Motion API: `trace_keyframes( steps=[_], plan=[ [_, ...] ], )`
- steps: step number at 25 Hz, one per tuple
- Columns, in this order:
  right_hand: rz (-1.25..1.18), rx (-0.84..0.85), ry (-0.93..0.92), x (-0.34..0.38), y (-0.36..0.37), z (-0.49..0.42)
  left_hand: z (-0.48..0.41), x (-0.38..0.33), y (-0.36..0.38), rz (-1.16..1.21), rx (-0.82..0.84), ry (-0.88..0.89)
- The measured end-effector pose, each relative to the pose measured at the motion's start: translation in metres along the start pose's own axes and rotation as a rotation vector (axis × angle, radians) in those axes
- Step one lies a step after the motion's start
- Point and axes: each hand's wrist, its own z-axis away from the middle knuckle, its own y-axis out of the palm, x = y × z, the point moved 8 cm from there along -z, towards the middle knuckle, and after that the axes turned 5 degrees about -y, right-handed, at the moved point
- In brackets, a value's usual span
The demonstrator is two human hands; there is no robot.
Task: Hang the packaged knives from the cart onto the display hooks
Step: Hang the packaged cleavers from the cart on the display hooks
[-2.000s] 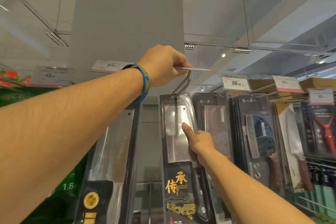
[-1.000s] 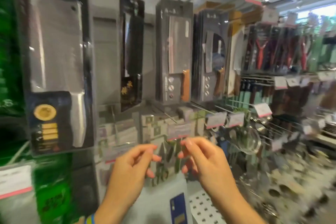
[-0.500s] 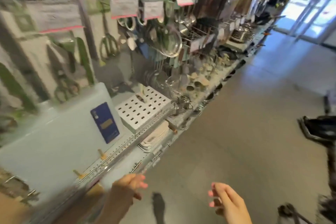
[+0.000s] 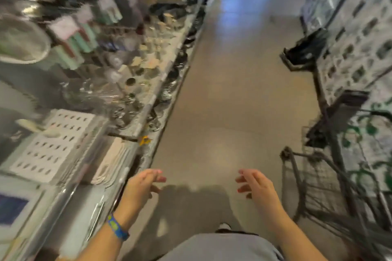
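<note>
Nearest the camera, both forearms reach forward over the floor [image 4: 222,112], with a blue wristband [image 4: 117,227] on the left one. The left hand [image 4: 144,184] and the right hand [image 4: 255,184] are both empty, fingers loosely bent and gripping nothing, each in the air above the aisle floor. Just beside the right hand stands the wire cart [image 4: 316,180], its dark rim close to the wrist. The picture is smeared there, so the packaged knives cannot be made out inside it, though by the task that is where they should lie. I judge the step in hand to be the fetch — going to the cart for the next pack. To do it well, the right hand, being nearer, should go down over the rim and take one pack by its flat edges near the top, where a hanging hole would be. The left hand can then steady the bottom so the pack rides upright and does not swing. One pack at a time seems wise, since stiff packs slide on each other. Further off on the left runs the shelf [image 4: 161,82] of blurred kitchenware, with a white slotted board [image 4: 51,144] at its near end. The display hooks do not show here — they must be looked for before the pack is raised.
</note>
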Motion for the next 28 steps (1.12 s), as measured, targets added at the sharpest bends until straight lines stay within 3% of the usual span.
trace_keyframes(
  steps=[8, 14, 22, 28],
  plan=[
    [-0.168, -0.284, 0.100, -0.036, -0.147, -0.043, -0.057, -0.090, 0.192, -0.321, 0.321, 0.043],
    [-0.283, -0.635, 0.247, -0.076, -0.217, -0.057, -0.134, -0.121, 0.335, -0.478, 0.603, -0.014],
    [-0.395, -0.939, 0.323, -0.038, -0.244, -0.100, -0.208, -0.229, 0.504, -0.741, 0.977, 0.173],
    [-0.504, -1.086, 0.396, -0.042, -0.245, -0.095, -0.212, -0.231, 0.557, -0.873, 1.087, 0.153]
  ],
)
